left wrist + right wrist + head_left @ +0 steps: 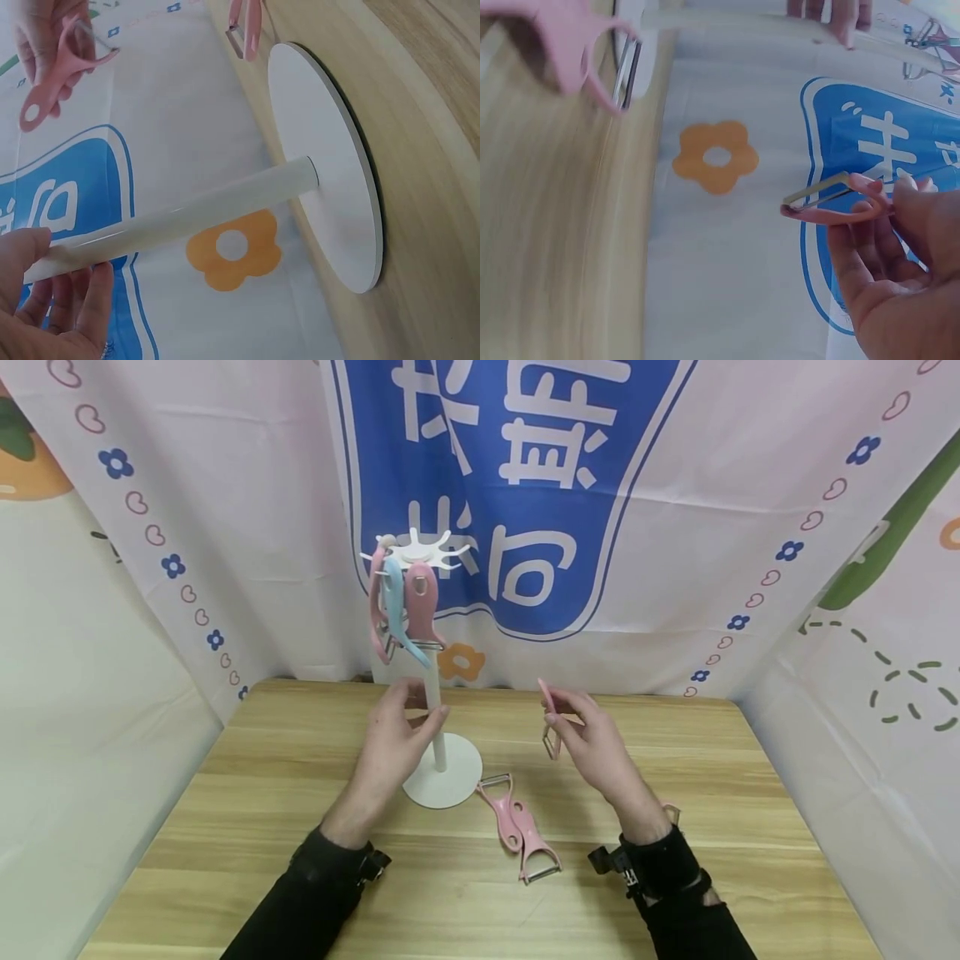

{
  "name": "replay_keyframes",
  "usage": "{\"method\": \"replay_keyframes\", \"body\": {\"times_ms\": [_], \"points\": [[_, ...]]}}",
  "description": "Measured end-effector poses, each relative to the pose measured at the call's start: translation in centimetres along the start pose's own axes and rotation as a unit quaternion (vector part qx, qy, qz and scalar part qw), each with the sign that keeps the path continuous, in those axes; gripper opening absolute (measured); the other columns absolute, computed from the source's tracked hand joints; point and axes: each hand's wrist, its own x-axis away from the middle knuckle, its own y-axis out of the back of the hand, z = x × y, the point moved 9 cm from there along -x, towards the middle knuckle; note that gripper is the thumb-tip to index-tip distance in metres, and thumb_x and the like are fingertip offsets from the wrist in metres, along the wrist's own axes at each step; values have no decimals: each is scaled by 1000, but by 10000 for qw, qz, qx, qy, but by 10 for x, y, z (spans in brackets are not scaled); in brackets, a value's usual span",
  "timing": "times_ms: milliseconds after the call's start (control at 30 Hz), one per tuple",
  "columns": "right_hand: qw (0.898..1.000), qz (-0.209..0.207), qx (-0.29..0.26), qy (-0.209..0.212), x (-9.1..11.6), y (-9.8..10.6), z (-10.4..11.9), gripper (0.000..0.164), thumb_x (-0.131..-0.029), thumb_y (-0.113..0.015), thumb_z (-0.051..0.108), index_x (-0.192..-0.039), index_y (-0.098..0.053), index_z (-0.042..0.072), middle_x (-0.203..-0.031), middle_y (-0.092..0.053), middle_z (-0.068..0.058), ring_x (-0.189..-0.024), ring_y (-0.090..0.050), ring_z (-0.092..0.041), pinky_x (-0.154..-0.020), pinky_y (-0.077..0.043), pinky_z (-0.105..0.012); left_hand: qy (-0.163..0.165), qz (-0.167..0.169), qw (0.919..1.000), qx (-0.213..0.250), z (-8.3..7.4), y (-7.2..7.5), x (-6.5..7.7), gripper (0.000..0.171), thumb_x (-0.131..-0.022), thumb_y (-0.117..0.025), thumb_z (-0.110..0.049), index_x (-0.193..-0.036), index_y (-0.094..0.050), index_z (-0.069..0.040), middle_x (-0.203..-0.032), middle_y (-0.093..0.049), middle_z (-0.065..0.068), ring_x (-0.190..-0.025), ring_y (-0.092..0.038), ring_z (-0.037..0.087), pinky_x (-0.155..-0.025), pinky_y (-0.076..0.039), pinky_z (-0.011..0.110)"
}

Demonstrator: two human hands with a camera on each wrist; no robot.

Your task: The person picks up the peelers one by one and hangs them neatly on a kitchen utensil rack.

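Observation:
A white stand has a round base (442,789), an upright pole (440,752) and a ring of hooks (418,552) on top. My left hand (393,735) holds the pole between thumb and fingers, above the base. From the hooks hang a wide pink peeler (422,602), a light blue peeler (394,602) and another pink peeler (377,577) behind it. Right of the stand, my right hand (596,747) pinches a pink peeler (825,216) by its handle, blade end downward, off the table. The left wrist view shows this peeler (64,67) side-on, with a hole in its handle.
Two pink peelers, one with its blade toward the base (502,818) and one with its blade toward the front (534,843), lie touching on the wooden table (300,793). A printed cloth (285,527) hangs behind the table's back edge.

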Motion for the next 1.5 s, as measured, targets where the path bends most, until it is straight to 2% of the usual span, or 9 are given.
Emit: {"method": "replay_keyframes", "body": {"times_ms": [267,467,833,1000,1167,1500], "points": [[9995,-115,-247,-142,-3,-4,-1,41,-102,-64,9,-141,-58,0,-124,-68,-18,-117,-64,-25,-102,-54,-28,-198,-71,9998,-76,-4,1,0,36,-97,-74,-22,-125,-56,-10,-114,-60,4,-103,-64,18,-83,-64,31],[9991,-68,-409,-115,-4,-9,2,42,-102,-64,10,-141,-57,-2,-126,-66,-22,-118,-63,-27,-102,-55,-28,-269,-57,9992,-278,-6,2,-1,35,-97,-74,-21,-124,-56,-10,-112,-61,4,-101,-65,17,-79,-64,32],[9991,-65,-427,-50,-13,0,17,42,-103,-63,15,-143,-58,2,-124,-68,-13,-119,-62,-21,-102,-53,-26,-486,-12,9979,-437,-9,2,-2,31,-97,-73,-22,-121,-58,-9,-110,-61,5,-98,-65,18,-75,-65,31],[9989,-6,-465,79,-23,2,27,41,-103,-63,12,-143,-58,2,-126,-68,-14,-119,-62,-21,-108,-51,-36,-636,173,9970,-418,-10,-2,-2,30,-98,-72,-22,-122,-59,-8,-111,-60,5,-100,-64,19,-79,-64,28],[9990,-32,-364,262,-35,3,40,41,-103,-62,8,-143,-57,2,-126,-68,-15,-118,-62,-25,-109,-49,-47,-781,499,9955,-197,-11,-7,-2,30,-100,-69,-19,-125,-58,-8,-112,-59,3,-101,-64,17,-83,-61,24],[9981,132,-212,558,-56,3,67,41,-105,-61,15,-145,-57,7,-125,-68,-10,-119,-62,-21,-110,-48,-44,-854,850,9927,23,-12,-11,0,34,-100,-68,-19,-130,-56,-7,-115,-58,5,-103,-64,18,-84,-61,23]]}}
